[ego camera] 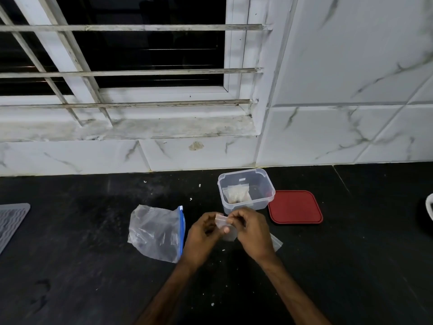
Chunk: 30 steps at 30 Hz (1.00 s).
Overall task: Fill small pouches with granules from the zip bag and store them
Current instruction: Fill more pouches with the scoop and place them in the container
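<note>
Both grips are narrow: the left hand (203,233) and right hand (253,231) pinch 1 small pouch (221,222) by its top edge, above the counter (93,266), near the zip bag (155,232). Likely light, limp, slippery film; the stiffer zip edge is the place to hold it.

hands: 2, the left hand (201,234) and the right hand (253,233) | zip bag (154,233): 1 | clear tub (260,205): 1 | red lid (295,207): 1 | grey mat (11,221): 1 | small pouches: 3, the held pouch (222,222), the stored pouch (236,194), the loose pouch (277,242) (this last one is partly hidden by the right hand)
</note>
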{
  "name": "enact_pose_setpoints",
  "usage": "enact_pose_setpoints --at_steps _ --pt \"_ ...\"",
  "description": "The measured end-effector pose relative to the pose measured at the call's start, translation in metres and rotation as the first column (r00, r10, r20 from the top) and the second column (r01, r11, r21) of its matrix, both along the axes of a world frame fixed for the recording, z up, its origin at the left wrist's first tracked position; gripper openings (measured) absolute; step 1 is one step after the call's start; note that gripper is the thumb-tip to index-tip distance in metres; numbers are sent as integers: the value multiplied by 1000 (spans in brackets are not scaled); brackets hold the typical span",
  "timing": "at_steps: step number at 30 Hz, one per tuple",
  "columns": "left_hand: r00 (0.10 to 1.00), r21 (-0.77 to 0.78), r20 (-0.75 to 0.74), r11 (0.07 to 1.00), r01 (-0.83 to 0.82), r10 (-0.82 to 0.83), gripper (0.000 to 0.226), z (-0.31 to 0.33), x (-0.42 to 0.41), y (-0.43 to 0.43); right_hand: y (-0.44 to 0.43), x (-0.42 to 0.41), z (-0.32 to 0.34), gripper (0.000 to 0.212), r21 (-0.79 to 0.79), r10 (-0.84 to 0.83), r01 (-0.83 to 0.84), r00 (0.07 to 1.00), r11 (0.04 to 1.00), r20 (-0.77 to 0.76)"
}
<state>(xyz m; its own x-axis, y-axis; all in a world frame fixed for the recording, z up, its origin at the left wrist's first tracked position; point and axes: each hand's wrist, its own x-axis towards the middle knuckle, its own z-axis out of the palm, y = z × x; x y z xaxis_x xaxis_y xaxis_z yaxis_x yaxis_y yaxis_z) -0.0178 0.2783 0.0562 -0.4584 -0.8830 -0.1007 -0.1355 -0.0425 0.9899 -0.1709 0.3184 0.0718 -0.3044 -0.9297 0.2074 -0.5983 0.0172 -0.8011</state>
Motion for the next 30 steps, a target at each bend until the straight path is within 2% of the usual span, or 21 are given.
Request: enact_pose_setpoints --at_steps 3,5,7,8,12,14,16,19,20,23,26,28,30 --pt "999 26 41 1000 7 -8 14 -3 -3 2 -3 -1 3 8 -48 -25 24 999 999 -22" --pt "997 4 61 999 -45 45 11 -2 -6 1 -7 -9 6 5 -9 48 -47 991 999 126" --pt "996 -17 58 998 -63 64 8 0 -10 -3 -11 -20 9 11 73 144 -175 938 982 314" --pt "996 -18 63 998 -55 56 7 3 -12 -6 -13 -24 9 11 101 161 -207 925 973 345" --pt "995 85 34 993 86 -90 15 13 -21 -14 -21 -32 4 6 78 68 -85 976 993 206" --pt "994 99 -4 989 105 -105 22 17 -26 -14 -25 -34 4 5 62 56 -65 989 996 139" --pt "998 67 -6 996 59 -59 21 16 -28 -13 -29 -34 9 4 81 105 -118 983 990 151" --pt "1000 82 -17 997 -12 14 19 14 -25 -14 -48 -47 12 6 150 159 -200 955 968 249" --pt "1000 99 -11 995 -19 21 20 12 -23 -15 -61 -58 5 11 184 130 -168 971 969 202" --pt "998 139 18 989 -56 54 25 11 -17 -18 -102 -94 -21 31 325 29 -1 996 946 -80" --pt "994 173 21 979 -109 107 25 12 -13 -22 -130 -114 -39 44 402 79 -1 981 916 -178" --pt "993 156 33 981 -117 113 26 13 -10 -28 -142 -119 -48 40 463 136 -21 967 886 -217" --pt "990 153 55 979 -134 127 25 13 -7 -33 -149 -123 -55 24 517 179 -32 955 855 -235"
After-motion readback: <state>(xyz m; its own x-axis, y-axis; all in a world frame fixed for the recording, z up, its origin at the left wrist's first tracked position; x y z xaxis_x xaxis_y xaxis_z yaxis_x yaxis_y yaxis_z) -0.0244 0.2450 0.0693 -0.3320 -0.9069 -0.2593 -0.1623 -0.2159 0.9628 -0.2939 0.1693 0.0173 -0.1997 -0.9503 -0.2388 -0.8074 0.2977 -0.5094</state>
